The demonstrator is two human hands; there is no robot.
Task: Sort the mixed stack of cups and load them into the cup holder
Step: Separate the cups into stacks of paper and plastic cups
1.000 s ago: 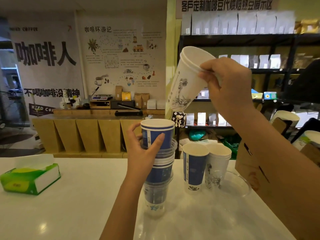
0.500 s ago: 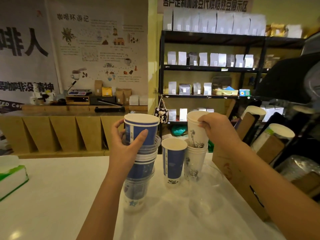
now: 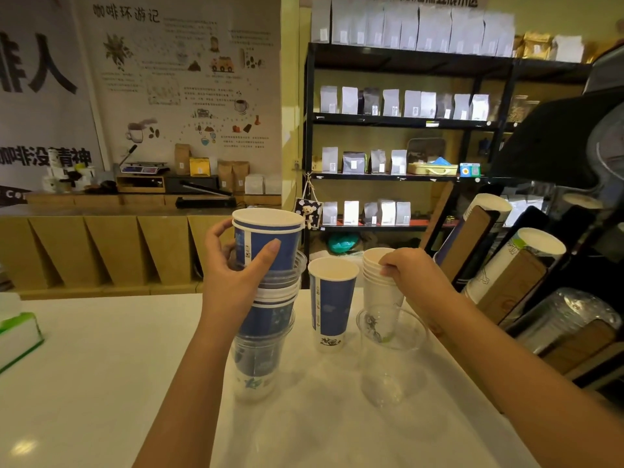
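A mixed stack of cups [image 3: 263, 336] stands on the white counter [image 3: 101, 383], with blue paper cups and clear plastic cups nested together. My left hand [image 3: 236, 275] grips the upper part of it around the top blue cup [image 3: 270, 241]. To its right stands a single blue paper cup [image 3: 332, 304]. Further right is a nested pile of white paper cups [image 3: 380, 288], and my right hand [image 3: 412, 275] pinches the rim of its top cup. A clear plastic cup [image 3: 391, 363] stands in front of that pile. The wooden cup holder [image 3: 499, 282] at the right holds cups at a slant.
A green tissue box [image 3: 17, 332] lies at the counter's left edge. Behind the counter are a black shelf [image 3: 405, 119] with coffee bags and a wooden back counter [image 3: 101, 244]. A sleeve of clear plastic cups [image 3: 567, 315] lies in the holder.
My right hand has brought the white cup down from above and seated it in the white pile. My left hand has kept its grip on the mixed stack. The camera has turned right.
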